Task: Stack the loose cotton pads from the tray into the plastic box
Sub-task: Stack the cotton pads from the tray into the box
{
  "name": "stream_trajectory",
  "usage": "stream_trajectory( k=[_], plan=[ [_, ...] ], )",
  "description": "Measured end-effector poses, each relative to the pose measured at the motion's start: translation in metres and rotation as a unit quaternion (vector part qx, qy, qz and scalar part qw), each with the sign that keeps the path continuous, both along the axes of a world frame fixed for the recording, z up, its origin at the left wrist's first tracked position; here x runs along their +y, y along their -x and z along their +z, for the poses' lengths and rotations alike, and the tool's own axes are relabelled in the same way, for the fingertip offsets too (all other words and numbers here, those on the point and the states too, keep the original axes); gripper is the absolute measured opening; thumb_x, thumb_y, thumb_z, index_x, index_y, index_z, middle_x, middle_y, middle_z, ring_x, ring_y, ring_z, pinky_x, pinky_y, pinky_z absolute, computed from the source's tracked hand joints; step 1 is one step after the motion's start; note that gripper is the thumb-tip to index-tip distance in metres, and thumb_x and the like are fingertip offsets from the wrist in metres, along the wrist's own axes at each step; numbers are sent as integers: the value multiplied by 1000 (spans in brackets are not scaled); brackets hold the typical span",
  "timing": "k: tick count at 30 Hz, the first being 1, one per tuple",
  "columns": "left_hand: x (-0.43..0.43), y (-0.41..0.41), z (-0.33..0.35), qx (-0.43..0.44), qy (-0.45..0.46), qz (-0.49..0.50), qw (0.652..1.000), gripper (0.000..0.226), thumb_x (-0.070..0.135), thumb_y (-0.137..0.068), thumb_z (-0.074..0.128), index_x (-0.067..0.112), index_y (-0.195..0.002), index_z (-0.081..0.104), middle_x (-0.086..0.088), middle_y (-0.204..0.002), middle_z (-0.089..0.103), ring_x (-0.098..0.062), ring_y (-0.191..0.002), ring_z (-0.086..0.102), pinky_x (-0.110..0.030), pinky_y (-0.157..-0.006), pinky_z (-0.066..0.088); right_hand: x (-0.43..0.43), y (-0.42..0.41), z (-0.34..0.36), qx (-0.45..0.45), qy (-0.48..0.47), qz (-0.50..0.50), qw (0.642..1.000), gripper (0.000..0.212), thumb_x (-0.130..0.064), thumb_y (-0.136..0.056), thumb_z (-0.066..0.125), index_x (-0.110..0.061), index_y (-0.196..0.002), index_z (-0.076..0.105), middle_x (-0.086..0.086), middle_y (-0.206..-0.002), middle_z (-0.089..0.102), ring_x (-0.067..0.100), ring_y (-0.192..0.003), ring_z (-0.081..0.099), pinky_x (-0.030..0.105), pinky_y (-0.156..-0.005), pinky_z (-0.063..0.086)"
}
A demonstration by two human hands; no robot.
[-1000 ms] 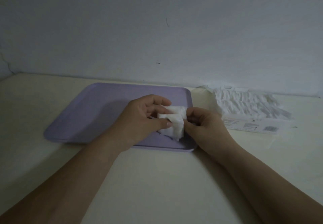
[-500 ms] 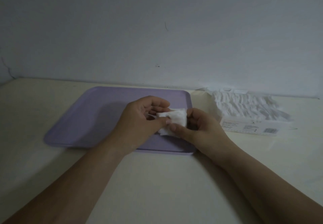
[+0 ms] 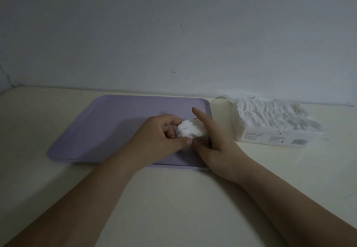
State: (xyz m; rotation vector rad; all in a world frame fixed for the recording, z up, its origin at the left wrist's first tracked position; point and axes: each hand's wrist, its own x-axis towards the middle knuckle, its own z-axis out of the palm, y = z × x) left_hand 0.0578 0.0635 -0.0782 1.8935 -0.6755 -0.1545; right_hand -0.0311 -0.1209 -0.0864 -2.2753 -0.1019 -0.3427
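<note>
Gathering step. Pad bundle (image 3: 190,129) held over near right corner of tray (image 3: 108,123), clamped in curled left hand (image 3: 160,137); right hand (image 3: 219,147) alongside, index straight, grip unclear. Next: bundle to be squared, carried right to box (image 3: 280,137).

In the middle of the frame the left grip (image 3: 160,136) and right grip (image 3: 214,144) meet over the right part of a lilac tray (image 3: 100,131), both holding a small bunch of white cotton pads (image 3: 190,129) between them. The right index finger is straight, pointing toward the wall. At the right of the frame, just beside the tray on the cream counter (image 3: 173,198), stands a clear plastic box (image 3: 274,136) filled with rows of pads.
</note>
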Motion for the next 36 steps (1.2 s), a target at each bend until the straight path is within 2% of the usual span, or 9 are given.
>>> stream_trajectory(
  k=[2, 4, 8, 14, 19, 23, 27, 32, 36],
  plan=[
    [-2, 0, 0, -6, -4, -23, 1000, 24, 18, -82, 83, 20, -102, 71, -20, -69, 59, -14, -59, 46, -28, -58, 38, 4, -1, -2, 2, 56, 9, 998, 72, -12, -99, 55, -28, -161, 22, -22, -130, 49, -2, -119, 54, 29, -109, 37],
    [-6, 1, -1, -24, -15, -29, 999, 20, 15, -85, 77, 22, -103, 69, -21, -73, 62, -13, -58, 47, -27, -58, 40, 6, -1, -1, -13, 71, 15, 997, 73, -17, -98, 51, -22, -162, 17, -13, -149, 41, 11, -142, 40, 43, -122, 27],
    [-8, 2, -1, -40, -26, -34, 998, 20, 11, -88, 73, 23, -103, 67, -18, -74, 62, -13, -58, 48, -27, -58, 41, 3, -1, 2, 19, 52, 26, 998, 78, -6, -99, 51, -25, -162, 10, -22, -146, 28, -3, -144, 24, 46, -127, 17],
    [-4, -1, -4, -46, -46, -3, 998, 21, 19, -86, 75, 33, -96, 64, 4, -60, 49, -11, -52, 42, -28, -53, 39, 3, 0, 3, 44, -16, -10, 999, 86, -12, -93, 50, -33, -162, 4, 6, -157, 43, 23, -146, 40, 40, -123, 30],
    [-6, 6, -1, -54, -84, -22, 995, 23, 44, -83, 64, 35, -103, 65, 5, -79, 70, -17, -70, 66, -46, -71, 58, 8, 1, 8, 59, 56, 22, 996, 94, -22, -80, 43, -23, -163, -1, 1, -161, 35, 20, -152, 29, 48, -126, 20],
    [-3, 11, 11, -14, 10, -22, 1000, 3, 25, -90, 75, 26, -92, 73, 1, -72, 63, -10, -66, 51, -29, -65, 43, 5, 7, 19, 25, -105, -23, 994, 71, -23, -97, 66, -25, -158, 28, -9, -122, 66, -7, -109, 63, 16, -101, 45],
    [-5, 11, 27, 113, 119, -46, 985, 23, 29, -84, 77, 15, -102, 75, 1, -88, 72, -9, -81, 60, -22, -73, 44, -8, 12, 51, 50, -234, -8, 971, 23, -25, -93, 75, -10, -109, 74, 16, -103, 78, 15, -93, 71, 35, -86, 51],
    [-42, 23, 42, 87, 97, -84, 988, 8, 24, -99, 65, 19, -100, 72, -1, -86, 76, -18, -77, 69, -33, -65, 50, -27, 27, 82, 57, -204, -64, 975, 26, -27, -89, 76, -2, -92, 70, 13, -82, 77, 17, -67, 69, 36, -59, 53],
    [-86, 31, 54, 35, 68, -83, 994, 11, 16, -99, 62, 22, -107, 67, -2, -87, 75, -14, -73, 70, -26, -65, 53, -53, 33, 94, -58, -98, -238, 965, 44, -50, -75, 60, -6, -75, 59, 15, -71, 65, 28, -64, 65, 41, -51, 53]
  ],
)
